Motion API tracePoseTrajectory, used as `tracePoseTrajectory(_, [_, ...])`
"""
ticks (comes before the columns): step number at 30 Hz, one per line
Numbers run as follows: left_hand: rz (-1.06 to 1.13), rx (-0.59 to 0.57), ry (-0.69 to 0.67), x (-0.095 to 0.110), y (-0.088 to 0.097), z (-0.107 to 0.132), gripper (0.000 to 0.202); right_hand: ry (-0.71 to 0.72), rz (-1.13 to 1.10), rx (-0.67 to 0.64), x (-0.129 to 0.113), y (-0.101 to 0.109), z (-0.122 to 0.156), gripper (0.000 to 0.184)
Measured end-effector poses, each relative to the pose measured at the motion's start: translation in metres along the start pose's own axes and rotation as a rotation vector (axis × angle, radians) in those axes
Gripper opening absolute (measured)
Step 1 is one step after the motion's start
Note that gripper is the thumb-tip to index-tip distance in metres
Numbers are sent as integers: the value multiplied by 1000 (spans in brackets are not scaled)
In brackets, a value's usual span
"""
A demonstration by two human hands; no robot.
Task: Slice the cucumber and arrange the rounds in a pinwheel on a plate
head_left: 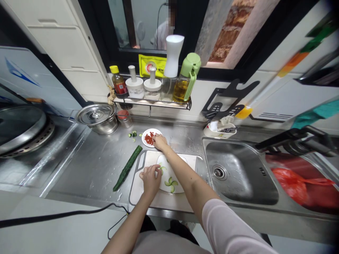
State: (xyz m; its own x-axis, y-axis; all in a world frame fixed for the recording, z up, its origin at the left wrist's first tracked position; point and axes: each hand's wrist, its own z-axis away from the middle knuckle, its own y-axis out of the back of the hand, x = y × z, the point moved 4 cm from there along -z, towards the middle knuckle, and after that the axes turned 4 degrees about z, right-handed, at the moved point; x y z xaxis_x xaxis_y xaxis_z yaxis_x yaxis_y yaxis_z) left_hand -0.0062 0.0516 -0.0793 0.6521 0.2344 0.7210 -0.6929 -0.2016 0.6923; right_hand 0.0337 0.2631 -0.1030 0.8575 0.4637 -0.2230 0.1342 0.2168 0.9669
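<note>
My right hand [159,142] reaches over the right edge of a small white dish [144,141], its fingers pinched at the small dried red berries [149,138] there. Whether it has lifted one is hidden. Over the left side of a large white plate [177,188], my left hand [151,179] is curled, thumb and forefinger close together; anything inside stays out of sight. Thin green cucumber slices [172,184] fan out in a curved pattern on that plate, with more slices [162,168] beside my left fingertips. A white cutting board [136,192] lies beneath the plate.
A long cucumber [127,168] rests left of the board, with cucumber scraps [134,134] behind it. A lidded steel pot [102,120] stands back left. Seasoning jars and an oil bottle [182,86] line the wall rack [169,104]. The sink [241,176] is to the right.
</note>
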Motion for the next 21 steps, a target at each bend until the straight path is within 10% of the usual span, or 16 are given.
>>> tracePoseTrajectory(21, [15, 9, -40, 13, -7, 3, 17, -134, -708, 298, 51, 17, 34, 14])
